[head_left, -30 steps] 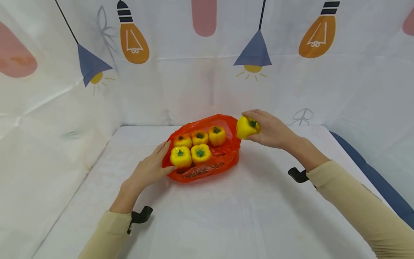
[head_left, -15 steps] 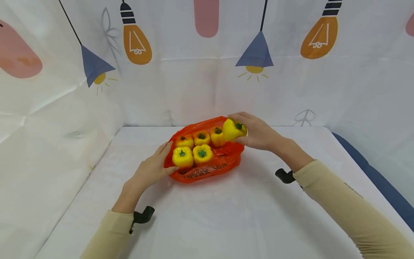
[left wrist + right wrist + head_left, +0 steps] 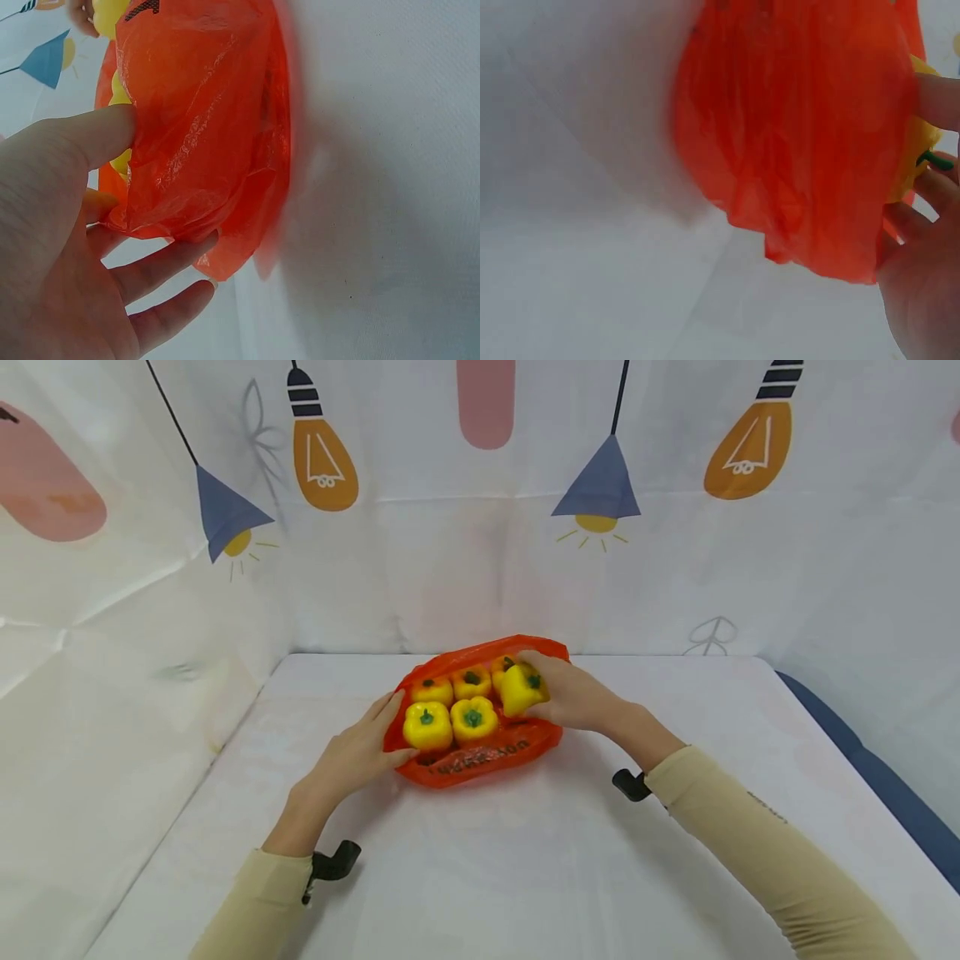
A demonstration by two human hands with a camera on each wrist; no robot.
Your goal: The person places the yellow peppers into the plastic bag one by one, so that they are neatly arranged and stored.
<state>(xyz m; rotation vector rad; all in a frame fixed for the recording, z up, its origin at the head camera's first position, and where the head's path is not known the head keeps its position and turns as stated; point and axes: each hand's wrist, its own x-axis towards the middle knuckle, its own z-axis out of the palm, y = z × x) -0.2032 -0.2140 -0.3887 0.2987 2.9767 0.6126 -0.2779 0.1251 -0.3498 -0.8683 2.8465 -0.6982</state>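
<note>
A red plastic bag with dark printing lies on the table, its mouth spread upward. Several yellow bell peppers with green stems sit inside it. My left hand touches the bag's left end, thumb at the near rim and the other fingers spread along the end. My right hand grips another yellow bell pepper low over the bag's right part, partly covering a pepper behind it. In the right wrist view, the bag's wall hides much of the held pepper.
A white-covered table lies under the bag. Behind it hangs a white sheet printed with lamps and bulbs. Something dark blue runs along the table's right edge. Each wrist wears a black camera mount.
My right hand has carried the pepper leftward and down, from beside the bag's right edge to low over the bag's inside. The left hand has stayed at the bag's left end.
</note>
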